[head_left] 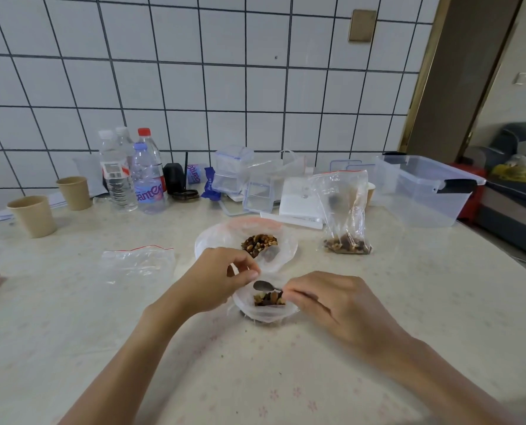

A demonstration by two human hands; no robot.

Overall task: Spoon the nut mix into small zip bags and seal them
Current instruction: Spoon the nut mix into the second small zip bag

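Two hands work at one small bag [266, 311]: the left hand [221, 279] pinches its rim open, the right hand [326, 302] pinches the spoon [263, 285] above the nuts inside — better tip slowly, keeping the mouth wide. The nut mix [258, 243] lies just behind.

Home kitchen: white tiled wall [194, 72], water bottles [133, 176], storage tub [424, 191], sofa [513, 167] beyond doorway.
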